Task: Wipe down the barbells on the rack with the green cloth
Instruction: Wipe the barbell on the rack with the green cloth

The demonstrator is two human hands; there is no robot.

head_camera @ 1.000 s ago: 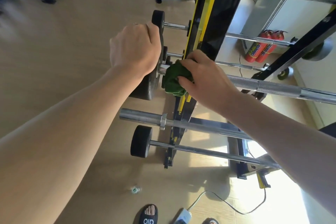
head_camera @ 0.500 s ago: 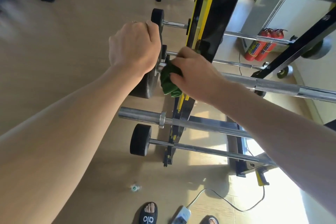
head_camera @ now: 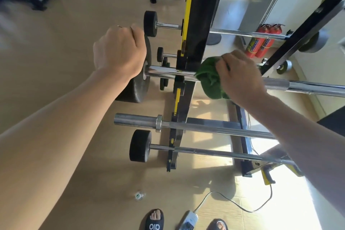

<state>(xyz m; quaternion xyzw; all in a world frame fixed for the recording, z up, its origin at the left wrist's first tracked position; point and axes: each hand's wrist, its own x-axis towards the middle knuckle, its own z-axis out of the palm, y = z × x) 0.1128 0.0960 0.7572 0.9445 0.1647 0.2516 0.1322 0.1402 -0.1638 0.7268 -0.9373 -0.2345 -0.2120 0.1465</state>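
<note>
The right hand grips the bunched green cloth and holds it wrapped around the shaft of a barbell, just right of the black-and-yellow rack upright. The left hand is curled over the top of that barbell's black end plate, fingers gripping its rim, apparently steadying the bar while the cloth works along it.

The cloth sits near the left end of the shaft. The knurled section and the long run of steel to the right of the hand look not yet reached, so this bar seems only partly wiped; whether the short stretch between plate and cloth is already clean cannot be told from its shine alone.

Outward from the hands, the rack holds more bars. Below are a bare bar and a fixed-weight bar; above are a smaller weighted bar, a small one behind the plate, and another at the top edge. No cloth touches any of them. By this view the job is in its early or middle part, with several bars probably left.

Two red extinguishers stand by the wall, and a power strip lies on the floor near the person's sandalled feet.
</note>
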